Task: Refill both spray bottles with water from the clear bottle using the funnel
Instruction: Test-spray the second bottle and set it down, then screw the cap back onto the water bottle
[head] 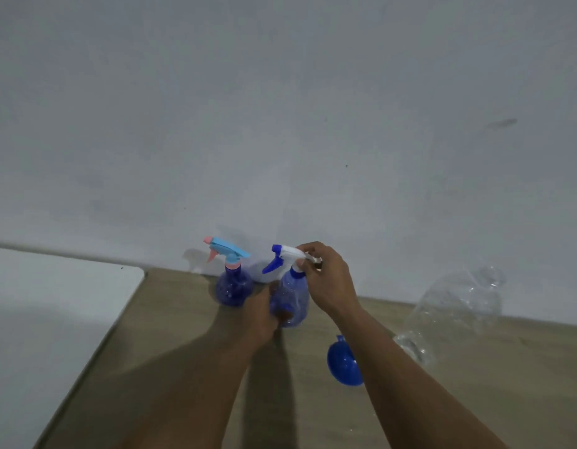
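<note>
At twelve o'clock on the table (183,367), my left hand (261,314) grips the light, thin-walled spray bottle (292,299) while my right hand (326,280) pinches its stiff white sprayer (290,254).

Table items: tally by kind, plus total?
Spray bottles: 2, one with a pink and blue head, one with a white and blue head held by the left hand and right hand
Funnel: 1, blue
Clear bottle: 1
Total: 4
</note>
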### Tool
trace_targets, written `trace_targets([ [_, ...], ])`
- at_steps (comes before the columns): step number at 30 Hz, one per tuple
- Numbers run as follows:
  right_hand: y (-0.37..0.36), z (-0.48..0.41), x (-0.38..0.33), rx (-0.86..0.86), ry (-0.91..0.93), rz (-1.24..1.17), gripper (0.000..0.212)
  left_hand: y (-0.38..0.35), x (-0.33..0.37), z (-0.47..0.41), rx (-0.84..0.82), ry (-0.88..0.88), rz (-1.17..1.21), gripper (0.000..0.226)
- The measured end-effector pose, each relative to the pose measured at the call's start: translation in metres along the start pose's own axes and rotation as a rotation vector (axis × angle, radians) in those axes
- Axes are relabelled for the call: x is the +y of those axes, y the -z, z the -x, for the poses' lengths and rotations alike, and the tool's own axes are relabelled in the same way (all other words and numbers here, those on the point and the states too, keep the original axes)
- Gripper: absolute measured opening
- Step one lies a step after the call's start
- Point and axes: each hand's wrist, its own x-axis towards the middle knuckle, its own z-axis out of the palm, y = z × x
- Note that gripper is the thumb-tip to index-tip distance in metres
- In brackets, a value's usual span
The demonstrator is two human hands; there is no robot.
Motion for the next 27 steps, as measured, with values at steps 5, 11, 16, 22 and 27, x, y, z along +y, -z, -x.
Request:
trace_targets([
  [5,-0.006,-0.015,0.001,0.029,-0.003,0.033,0.02,-0.002,-0.003,-0.022,0.004,0.01,-0.002,0.069],
  [11,-0.005,-0.014,0.002,0.01,-0.012,0.008,0.049,-0.002,0.003,-0.028,0.003,0.009,-0.027,0.078],
  [16,0.005,0.009,0.001,-0.018,-0.034,0.151,0.063,0.004,0.008,-0.009,-0.013,0.039,-0.113,0.079],
  [22,0.033,0.067,0.0,-0.072,-0.11,0.313,0.057,0.016,0.03,0.03,-0.125,-0.064,-0.236,0.036],
  [27,0.065,0.12,0.012,-0.072,-0.2,0.402,0.053,0.001,0.073,0.061,-0.225,-0.221,-0.177,0.034],
])
